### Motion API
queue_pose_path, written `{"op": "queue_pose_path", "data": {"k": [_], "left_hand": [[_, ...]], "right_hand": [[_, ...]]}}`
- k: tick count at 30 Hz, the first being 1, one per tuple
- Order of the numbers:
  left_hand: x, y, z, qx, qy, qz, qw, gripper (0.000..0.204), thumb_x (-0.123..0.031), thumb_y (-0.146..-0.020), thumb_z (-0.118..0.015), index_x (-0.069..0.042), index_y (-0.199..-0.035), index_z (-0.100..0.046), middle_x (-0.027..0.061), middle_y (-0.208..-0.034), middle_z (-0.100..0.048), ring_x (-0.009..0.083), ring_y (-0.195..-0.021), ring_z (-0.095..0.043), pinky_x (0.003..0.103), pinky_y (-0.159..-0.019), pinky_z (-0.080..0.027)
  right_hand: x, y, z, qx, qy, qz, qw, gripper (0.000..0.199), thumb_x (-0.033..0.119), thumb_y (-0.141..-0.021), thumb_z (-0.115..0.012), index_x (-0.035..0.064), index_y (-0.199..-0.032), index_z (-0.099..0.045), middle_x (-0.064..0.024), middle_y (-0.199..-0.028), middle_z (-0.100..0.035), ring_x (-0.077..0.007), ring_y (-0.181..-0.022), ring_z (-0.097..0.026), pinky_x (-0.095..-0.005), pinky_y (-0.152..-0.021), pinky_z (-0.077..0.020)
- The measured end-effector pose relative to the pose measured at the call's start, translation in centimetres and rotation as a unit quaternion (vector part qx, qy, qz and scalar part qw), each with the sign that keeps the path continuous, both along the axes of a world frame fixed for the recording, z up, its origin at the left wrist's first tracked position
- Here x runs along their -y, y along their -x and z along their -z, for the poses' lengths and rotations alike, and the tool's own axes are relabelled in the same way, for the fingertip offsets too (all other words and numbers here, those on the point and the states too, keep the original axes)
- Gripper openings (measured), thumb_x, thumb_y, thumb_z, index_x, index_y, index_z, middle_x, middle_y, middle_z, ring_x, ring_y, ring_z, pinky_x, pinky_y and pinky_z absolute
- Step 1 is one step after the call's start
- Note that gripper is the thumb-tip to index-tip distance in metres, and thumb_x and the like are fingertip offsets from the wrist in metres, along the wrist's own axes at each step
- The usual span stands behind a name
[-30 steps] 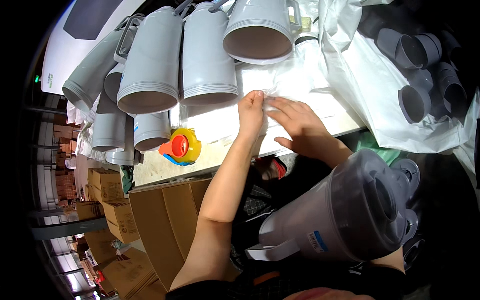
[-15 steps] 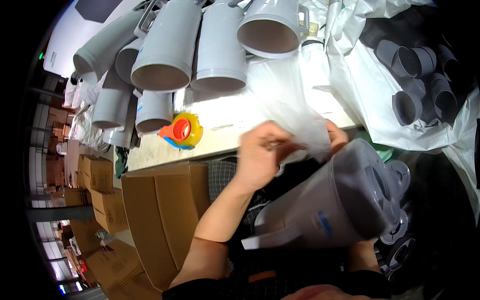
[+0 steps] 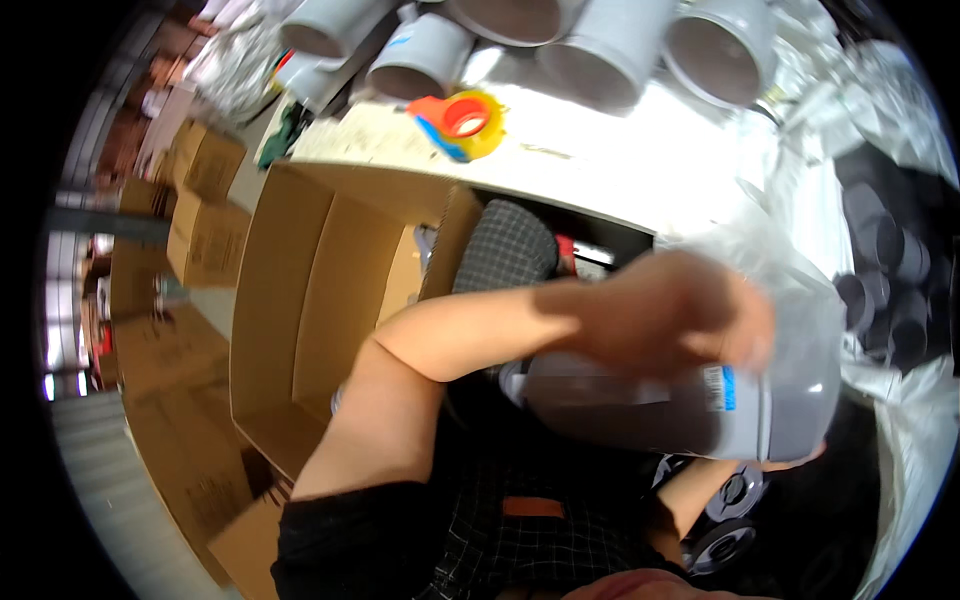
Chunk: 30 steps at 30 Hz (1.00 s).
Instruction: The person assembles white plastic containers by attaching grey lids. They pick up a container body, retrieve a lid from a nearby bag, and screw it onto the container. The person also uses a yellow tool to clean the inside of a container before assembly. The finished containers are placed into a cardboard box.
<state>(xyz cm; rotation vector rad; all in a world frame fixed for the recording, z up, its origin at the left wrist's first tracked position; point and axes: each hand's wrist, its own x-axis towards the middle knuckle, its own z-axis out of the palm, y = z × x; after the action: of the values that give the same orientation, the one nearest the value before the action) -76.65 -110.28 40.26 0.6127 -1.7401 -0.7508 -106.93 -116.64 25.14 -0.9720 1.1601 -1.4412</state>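
A grey plastic pitcher (image 3: 660, 415) lies sideways across my lap, its lidded end to the right and a blue-and-white label on its side. A clear plastic bag (image 3: 745, 235) is drawn against the pitcher's lidded end. My left hand (image 3: 690, 310) is over the pitcher at the bag's edge, blurred, its fingers curled as if gripping the film. From below, my right hand (image 3: 800, 460) holds the lidded end; most of its fingers are hidden behind the pitcher.
Several grey pitchers (image 3: 610, 50) lie on the white table (image 3: 570, 160), near a yellow-and-red tape dispenser (image 3: 465, 122). To my left stands an open cardboard box (image 3: 310, 290), with more boxes (image 3: 205, 245) beyond. Dark grey parts (image 3: 885, 260) sit in white sheeting at right; round lids (image 3: 735, 492) lie below.
The pitcher has turned more level and shifted right. My left hand has moved right over it, and the bag has come onto its lidded end. The view has turned and shifted.
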Motion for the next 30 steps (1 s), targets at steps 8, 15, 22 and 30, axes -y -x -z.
{"op": "queue_pose_path", "data": {"k": [8,15,22,30], "left_hand": [[-24.3,-8.0,11.4,0.267,-0.106,-0.249,0.925,0.009,-0.013,-0.082,-0.069,-0.008,-0.09,-0.066,0.0078,-0.089,-0.067,0.0254,-0.082,-0.069,0.039,-0.07,-0.058],[-32.3,-1.0,18.5,-0.04,-0.515,-0.153,0.843,0.024,-0.018,-0.098,-0.056,-0.007,-0.118,-0.062,0.0116,-0.119,-0.064,0.028,-0.112,-0.063,0.038,-0.095,-0.052],[-38.6,-13.2,1.7,-0.145,-0.363,-0.478,0.787,0.052,-0.039,-0.096,-0.068,0.001,-0.128,-0.062,0.0102,-0.111,-0.072,0.0183,-0.108,-0.067,0.036,-0.095,-0.052],[-62.2,-31.0,33.0,-0.655,-0.092,-0.663,0.352,0.036,-0.025,-0.101,-0.053,-0.003,-0.129,-0.061,0.0156,-0.121,-0.067,0.0278,-0.092,-0.067,0.036,-0.073,-0.058]], "right_hand": [[-15.1,-4.4,3.9,-0.005,-0.195,-0.199,0.96,0.061,0.041,-0.107,-0.041,-0.0011,-0.151,-0.033,-0.0175,-0.15,-0.04,-0.0297,-0.135,-0.043,-0.0425,-0.11,-0.0401],[-17.1,-22.6,-3.2,0.084,-0.065,-0.6,0.793,0.075,0.013,-0.095,-0.068,0.001,-0.156,-0.026,-0.0203,-0.148,-0.045,-0.0304,-0.139,-0.044,-0.0446,-0.113,-0.0394],[-20.4,-36.1,-10.5,-0.019,-0.156,-0.827,0.539,0.044,0.003,-0.096,-0.057,0.0014,-0.14,-0.05,-0.0141,-0.113,-0.067,-0.0161,-0.077,-0.068,-0.0281,-0.07,-0.0563],[-12.9,-24.2,-2.2,-0.157,-0.061,-0.536,0.827,0.018,0.006,-0.099,-0.063,-0.0011,-0.116,-0.064,-0.0057,-0.094,-0.07,-0.01,-0.078,-0.064,-0.0245,-0.073,-0.0535]]}}
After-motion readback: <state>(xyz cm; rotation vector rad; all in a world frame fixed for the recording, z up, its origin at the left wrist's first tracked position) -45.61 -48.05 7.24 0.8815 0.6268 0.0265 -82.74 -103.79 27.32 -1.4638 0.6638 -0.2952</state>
